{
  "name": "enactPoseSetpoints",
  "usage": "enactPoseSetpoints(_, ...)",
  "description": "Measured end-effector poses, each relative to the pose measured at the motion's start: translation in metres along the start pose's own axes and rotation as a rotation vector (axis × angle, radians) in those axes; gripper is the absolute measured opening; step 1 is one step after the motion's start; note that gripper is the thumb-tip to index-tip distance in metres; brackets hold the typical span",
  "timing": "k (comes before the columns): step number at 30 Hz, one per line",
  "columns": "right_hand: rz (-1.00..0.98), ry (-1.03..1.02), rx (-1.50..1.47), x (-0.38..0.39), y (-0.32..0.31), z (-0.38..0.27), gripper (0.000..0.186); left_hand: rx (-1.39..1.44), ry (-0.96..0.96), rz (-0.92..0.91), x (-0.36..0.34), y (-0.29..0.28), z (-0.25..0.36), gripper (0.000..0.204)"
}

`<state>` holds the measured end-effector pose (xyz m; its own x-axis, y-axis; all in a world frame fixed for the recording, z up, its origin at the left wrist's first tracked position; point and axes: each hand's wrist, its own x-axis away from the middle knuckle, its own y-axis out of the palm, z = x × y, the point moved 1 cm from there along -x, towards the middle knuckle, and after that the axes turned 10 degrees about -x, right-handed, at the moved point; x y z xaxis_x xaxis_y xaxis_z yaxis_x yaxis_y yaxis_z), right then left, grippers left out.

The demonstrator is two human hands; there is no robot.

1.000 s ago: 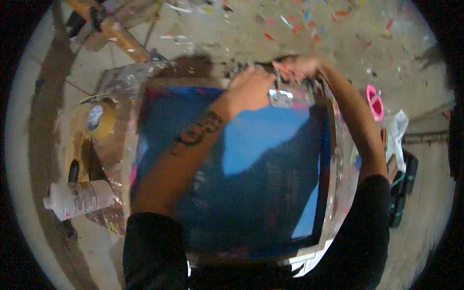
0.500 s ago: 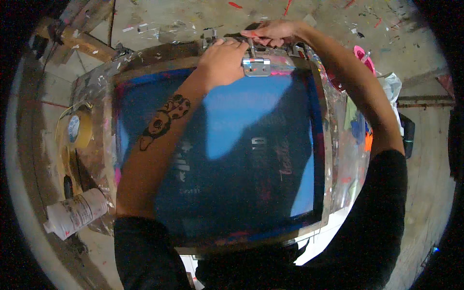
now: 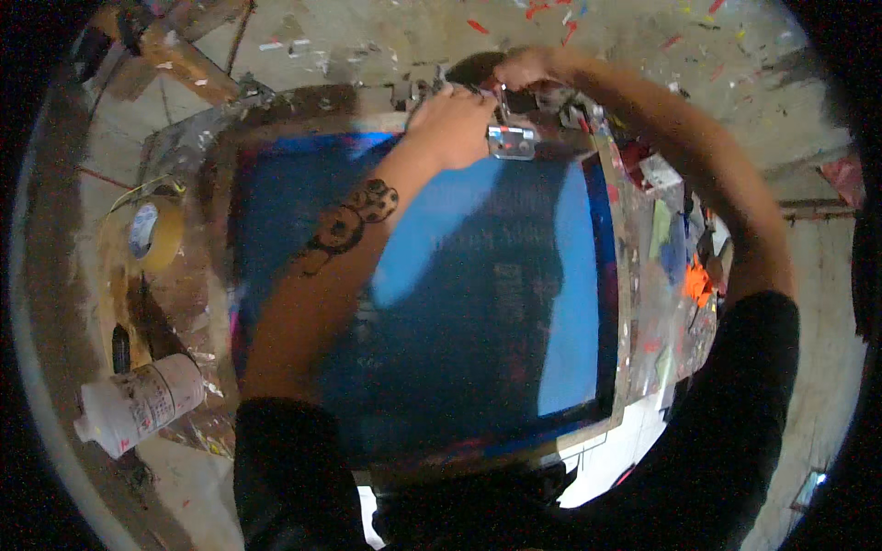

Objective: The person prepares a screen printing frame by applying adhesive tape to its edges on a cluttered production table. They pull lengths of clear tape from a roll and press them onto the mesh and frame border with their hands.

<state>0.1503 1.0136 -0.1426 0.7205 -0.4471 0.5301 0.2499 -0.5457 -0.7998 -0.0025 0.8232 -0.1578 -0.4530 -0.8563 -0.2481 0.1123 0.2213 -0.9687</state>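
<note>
A framed printing screen with dark blue mesh and faint lettering lies before me. At its far edge sits a metal hinge clamp. My left hand lies over the far rail just left of the clamp, fingers bent down over the edge; their tips are hidden. Behind the clamp, my right hand is closed at the top of its upright metal rod. Motion blur and the hand itself hide the exact grip. Shadows of my arms fall across the mesh.
Left of the screen, a roll of tape and a whitish plastic bottle lie on the paint-stained surface. An orange scrap and other coloured scraps lie along the right. Beyond the clamp is the paint-spattered floor.
The view has shifted slightly, so the screen and clamp sit a little farther right. My right hand has turned about the clamp's rod; my left hand stays over the far rail.
</note>
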Motion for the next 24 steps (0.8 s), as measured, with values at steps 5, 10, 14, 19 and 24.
enactPoseSetpoints(5, 0.149, 0.373, -0.172, 0.005, -0.003, -0.08, 0.04, 0.201, -0.186, -0.032, 0.031, -0.01, -0.022, 0.029)
enactPoseSetpoints(10, 0.115, 0.152, 0.299, 0.025, 0.013, 0.068, 0.043, 0.241, -0.102, 0.083, 0.001, 0.01, 0.012, 0.042)
enactPoseSetpoints(14, 0.147, 0.08, 0.027, -0.004, 0.001, -0.022, 0.042, 0.206, -0.223, 0.21, 0.013, 0.049, -0.01, 0.042)
enactPoseSetpoints(19, 0.233, 0.221, 0.089, -0.011, 0.012, -0.025, 0.047, 0.108, -0.205, 0.115, 0.009, 0.042, -0.003, 0.036)
enactPoseSetpoints(24, 0.461, 0.334, 0.174, 0.028, 0.001, -0.073, 0.053, 0.038, -0.065, 0.357, -0.007, 0.058, -0.016, 0.024)
